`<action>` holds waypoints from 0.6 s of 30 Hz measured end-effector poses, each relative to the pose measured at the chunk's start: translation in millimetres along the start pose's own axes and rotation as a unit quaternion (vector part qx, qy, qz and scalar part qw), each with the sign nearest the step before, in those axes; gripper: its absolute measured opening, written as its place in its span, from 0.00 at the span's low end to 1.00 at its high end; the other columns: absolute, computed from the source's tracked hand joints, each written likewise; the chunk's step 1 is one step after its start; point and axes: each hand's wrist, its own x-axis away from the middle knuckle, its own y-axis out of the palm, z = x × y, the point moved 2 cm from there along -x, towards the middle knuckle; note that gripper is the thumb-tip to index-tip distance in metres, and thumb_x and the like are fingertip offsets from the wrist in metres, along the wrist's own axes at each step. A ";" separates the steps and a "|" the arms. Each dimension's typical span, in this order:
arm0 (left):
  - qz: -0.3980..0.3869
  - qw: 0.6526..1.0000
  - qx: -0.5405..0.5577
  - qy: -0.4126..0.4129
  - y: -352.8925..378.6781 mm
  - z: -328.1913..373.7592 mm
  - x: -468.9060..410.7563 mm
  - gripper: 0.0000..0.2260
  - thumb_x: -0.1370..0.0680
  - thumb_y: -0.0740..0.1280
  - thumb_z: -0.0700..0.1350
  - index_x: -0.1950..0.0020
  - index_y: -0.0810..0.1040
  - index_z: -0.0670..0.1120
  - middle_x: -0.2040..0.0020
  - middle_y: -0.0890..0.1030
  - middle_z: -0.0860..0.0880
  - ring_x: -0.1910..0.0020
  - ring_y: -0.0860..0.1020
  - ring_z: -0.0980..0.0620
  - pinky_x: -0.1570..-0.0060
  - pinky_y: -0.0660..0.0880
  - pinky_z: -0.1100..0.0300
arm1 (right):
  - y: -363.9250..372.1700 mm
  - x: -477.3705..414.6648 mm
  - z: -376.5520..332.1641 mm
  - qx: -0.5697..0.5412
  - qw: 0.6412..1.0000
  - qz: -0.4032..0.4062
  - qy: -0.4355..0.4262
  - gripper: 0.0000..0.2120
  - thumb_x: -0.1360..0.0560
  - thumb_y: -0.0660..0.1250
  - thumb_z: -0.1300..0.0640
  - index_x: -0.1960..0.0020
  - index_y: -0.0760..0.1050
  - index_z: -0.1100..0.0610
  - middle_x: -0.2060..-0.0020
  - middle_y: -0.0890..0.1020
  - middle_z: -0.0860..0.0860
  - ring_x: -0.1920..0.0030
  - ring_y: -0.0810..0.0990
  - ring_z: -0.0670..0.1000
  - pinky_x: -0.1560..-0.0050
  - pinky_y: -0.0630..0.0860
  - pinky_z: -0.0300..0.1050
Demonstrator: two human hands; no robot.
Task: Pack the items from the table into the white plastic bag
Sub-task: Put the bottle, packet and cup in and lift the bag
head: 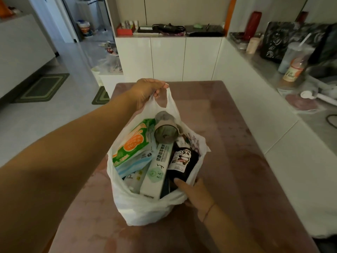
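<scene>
orange-label bottle (pixel 293 70) | red cylinder (pixel 252 25) | green mats (pixel 43 88)

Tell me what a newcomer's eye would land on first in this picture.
The full white bag in the middle of the pink table draws the eye first, with a green-and-orange pack, a long white box, a black panda pouch and a cup crowded in its mouth. Next come the hands: the left hand lifts a handle at the far side, while the right hand grips the near rim.
</scene>
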 end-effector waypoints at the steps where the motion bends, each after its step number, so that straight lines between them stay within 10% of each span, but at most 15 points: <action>1: 0.004 1.000 -0.001 0.002 -1.5 -0.3 0.3 0.04 0.25 0.68 0.38 0.57 0.82 0.39 0.77 0.75 0.51 0.76 0.69 0.56 0.69 0.71 0.64 | 3.0 10.6 7.7 -0.011 0.998 -0.034 0.055 0.26 0.32 0.73 0.54 0.38 0.67 0.59 0.47 0.79 0.57 0.53 0.79 0.54 0.59 0.80 0.47; 5: 0.006 1.000 -0.002 0.004 -5.2 -0.1 2.7 0.06 0.24 0.67 0.39 0.57 0.82 0.40 0.77 0.76 0.52 0.73 0.68 0.55 0.69 0.72 0.65 | 11.0 47.9 7.2 -0.119 0.975 -0.141 0.121 0.05 0.24 0.64 0.63 0.52 0.73 0.65 0.63 0.79 0.60 0.68 0.79 0.53 0.71 0.81 0.45; 12: 0.074 0.997 -0.001 0.014 -17.7 4.8 17.1 0.06 0.25 0.69 0.41 0.54 0.82 0.39 0.71 0.75 0.49 0.71 0.69 0.54 0.70 0.72 0.68 | -16.9 42.4 -89.1 -0.226 0.956 -0.057 -0.180 0.13 0.22 0.55 0.67 0.62 0.72 0.62 0.78 0.72 0.49 0.78 0.70 0.43 0.77 0.70 0.34; 18: 0.123 0.990 0.054 -0.047 -59.0 16.5 37.9 0.09 0.23 0.66 0.43 0.62 0.79 0.42 0.84 0.67 0.55 0.85 0.64 0.57 0.81 0.62 0.68 | -48.4 29.5 -181.8 -0.253 0.937 -0.108 -0.217 0.12 0.20 0.52 0.64 0.59 0.71 0.64 0.81 0.70 0.46 0.83 0.63 0.42 0.82 0.62 0.33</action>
